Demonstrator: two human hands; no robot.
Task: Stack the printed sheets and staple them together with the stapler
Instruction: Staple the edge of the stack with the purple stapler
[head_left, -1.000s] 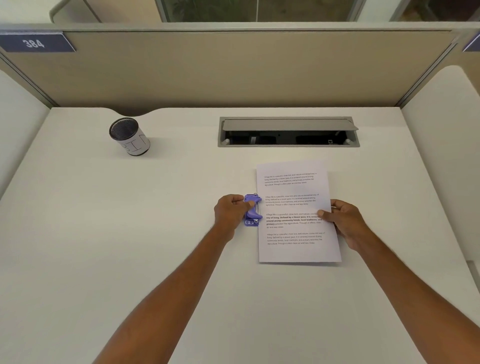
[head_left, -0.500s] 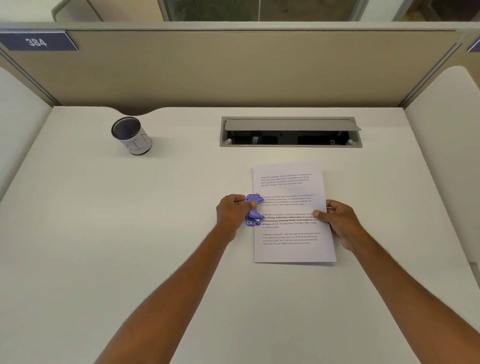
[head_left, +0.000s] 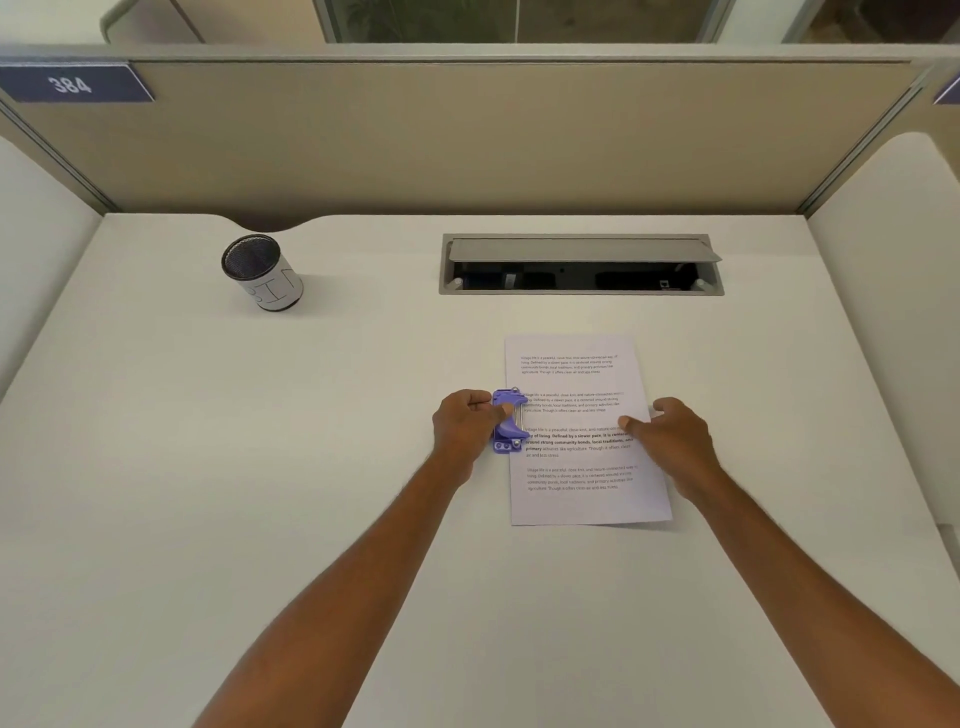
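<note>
The printed sheets (head_left: 576, 384) lie as one aligned stack on the white desk (head_left: 260, 493), right of centre, with several short text blocks showing on top. A small purple stapler (head_left: 506, 421) sits on the stack's left edge at mid-height. My left hand (head_left: 465, 426) is closed on the stapler from the left, thumb resting on its top. My right hand (head_left: 670, 441) lies on the right side of the stack, thumb and fingers spread flat on the paper.
A cylindrical mesh cup (head_left: 262, 273) with a white label stands at the back left. An open cable tray (head_left: 581, 265) is set into the desk behind the sheets. Beige partition walls (head_left: 467, 135) close off the back and sides.
The stack has slid a little leftward, its left edge going into the stapler. My right hand has shifted with it and its fingers have spread out. My left hand has stayed on the stapler.
</note>
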